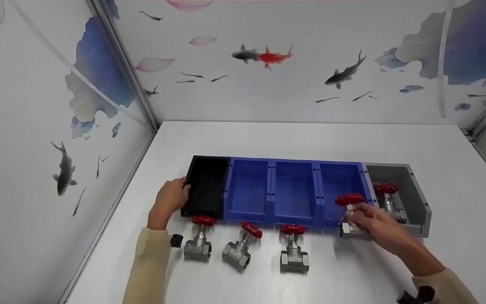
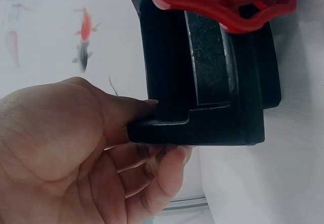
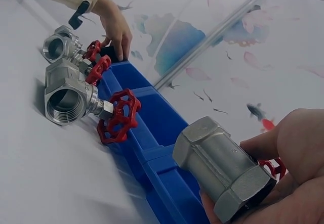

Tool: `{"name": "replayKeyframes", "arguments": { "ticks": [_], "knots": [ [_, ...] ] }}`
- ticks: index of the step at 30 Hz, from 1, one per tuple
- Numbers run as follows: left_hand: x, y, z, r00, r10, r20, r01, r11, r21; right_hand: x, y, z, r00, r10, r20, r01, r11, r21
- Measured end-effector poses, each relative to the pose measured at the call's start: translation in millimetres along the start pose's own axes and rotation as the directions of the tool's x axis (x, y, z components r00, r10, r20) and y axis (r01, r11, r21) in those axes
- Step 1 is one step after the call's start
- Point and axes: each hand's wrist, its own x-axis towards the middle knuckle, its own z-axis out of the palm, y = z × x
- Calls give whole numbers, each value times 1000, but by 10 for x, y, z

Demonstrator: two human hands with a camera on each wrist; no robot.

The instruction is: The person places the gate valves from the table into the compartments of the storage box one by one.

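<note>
My left hand [image 1: 172, 196] pinches the left wall of the black bin [image 1: 206, 185], thumb inside and fingers outside, as the left wrist view shows. My right hand [image 1: 379, 226] holds a gate valve [image 1: 349, 231] by its stem, below the red handwheel [image 1: 348, 199]. This valve is raised over the front of the rightmost blue bin [image 1: 339, 175], its steel body [image 3: 217, 166] large in the right wrist view. Another valve [image 1: 389, 207] stands inside the grey bin [image 1: 420, 202], its handwheel upward.
In front of the bin row lie three more valves: a left one [image 1: 198, 249], a tilted middle one [image 1: 236, 253] and a right one [image 1: 294, 259]. Two other blue bins [image 1: 248, 185] sit between the black and the rightmost blue one. Printed walls [image 1: 285, 93] enclose the white table [image 1: 310, 141].
</note>
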Motion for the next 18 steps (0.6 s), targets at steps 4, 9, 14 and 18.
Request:
{"name": "replayKeyframes", "arguments": {
  "ticks": [4,9,14,18],
  "knots": [
    [-4,1,-1,1000,0,-1,0,1000,0,13,-7,11,1000,-6,-17,6,1000,3],
    [-14,16,-1,1000,19,-24,-19,1000,5,32,-35,11,999,-12,-37,13,1000,16],
    [-22,12,8,999,22,-35,-21,1000,4,57,-61,1,997,-4,-72,3,1000,-13],
    [-18,7,10,1000,16,-26,-16,1000,9,83,-63,17,994,19,-107,-24,999,-48]
  ]
}}
